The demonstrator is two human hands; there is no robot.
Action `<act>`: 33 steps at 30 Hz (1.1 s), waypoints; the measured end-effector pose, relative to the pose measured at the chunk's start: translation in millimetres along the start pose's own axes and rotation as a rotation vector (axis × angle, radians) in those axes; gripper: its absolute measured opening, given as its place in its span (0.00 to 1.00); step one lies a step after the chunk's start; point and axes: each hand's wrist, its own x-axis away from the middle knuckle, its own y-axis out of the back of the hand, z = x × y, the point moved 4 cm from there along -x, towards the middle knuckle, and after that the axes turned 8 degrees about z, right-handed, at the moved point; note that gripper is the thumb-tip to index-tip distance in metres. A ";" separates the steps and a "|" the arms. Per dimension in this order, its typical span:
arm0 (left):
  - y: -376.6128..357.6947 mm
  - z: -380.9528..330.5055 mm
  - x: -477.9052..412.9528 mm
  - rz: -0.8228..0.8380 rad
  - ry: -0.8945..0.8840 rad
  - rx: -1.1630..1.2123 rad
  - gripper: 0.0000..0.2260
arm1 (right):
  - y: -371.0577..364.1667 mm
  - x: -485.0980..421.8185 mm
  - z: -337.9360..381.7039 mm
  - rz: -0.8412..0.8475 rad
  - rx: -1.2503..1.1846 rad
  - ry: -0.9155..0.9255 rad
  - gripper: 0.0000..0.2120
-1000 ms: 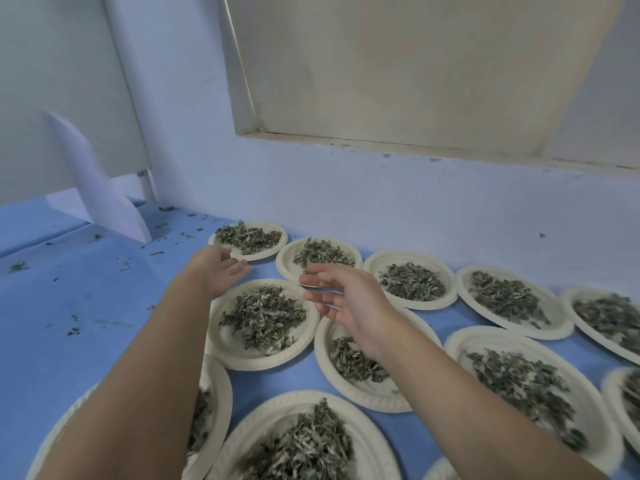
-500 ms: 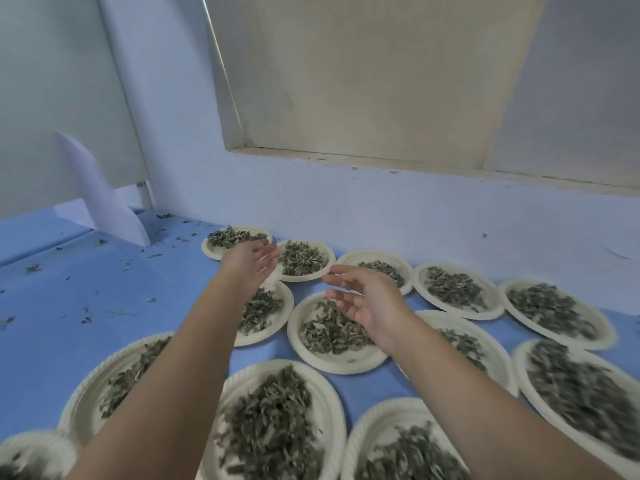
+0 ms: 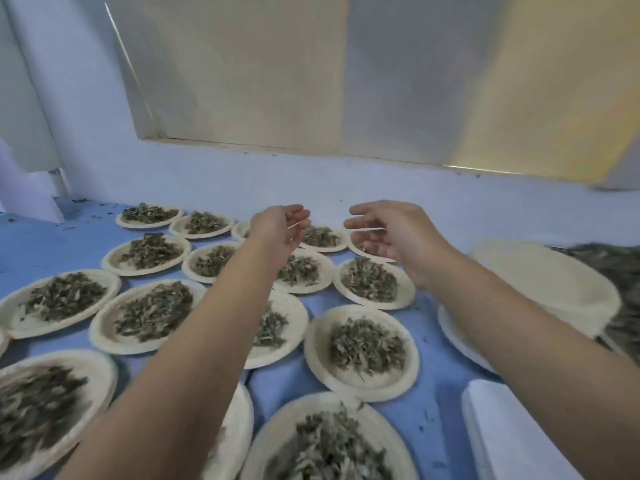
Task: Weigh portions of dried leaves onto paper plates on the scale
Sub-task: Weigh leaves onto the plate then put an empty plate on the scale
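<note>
Blue cloth (image 3: 440,327) covers the table, with a white sheet (image 3: 24,199) propped at the far left. Plates (image 3: 15,323) heaped with leaves (image 3: 152,313) lie in rows across it. The left hand (image 3: 280,230) hovers over the back rows, fingers loosely curled, holding nothing. The right hand (image 3: 391,230) is just beside it, palm turned toward it, equally slack and empty. Further right sits a stack (image 3: 540,289) of bare plates, then a white block (image 3: 512,434) at the bottom edge and a dark heap (image 3: 620,268) — blurred — at the right edge.
</note>
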 end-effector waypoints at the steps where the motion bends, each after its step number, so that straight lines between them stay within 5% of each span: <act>1: -17.8 9.5 14.9 0.024 0.003 0.006 0.12 | 13.6 14.8 -0.8 -0.022 -0.006 0.013 0.09; 6: -95.4 51.7 82.6 0.101 0.029 -0.012 0.12 | 78.6 72.7 -11.5 -0.204 0.115 0.082 0.10; 10: -136.1 77.8 122.5 0.138 0.008 0.054 0.12 | 133.8 103.4 -11.4 -0.424 0.701 0.238 0.11; 16: -147.6 106.0 150.2 0.106 -0.048 0.119 0.10 | 167.7 113.0 -26.5 -0.258 1.296 0.133 0.15; 33: -144.4 126.8 155.1 0.085 -0.025 0.108 0.10 | 170.6 109.1 -37.1 -0.196 1.406 0.171 0.14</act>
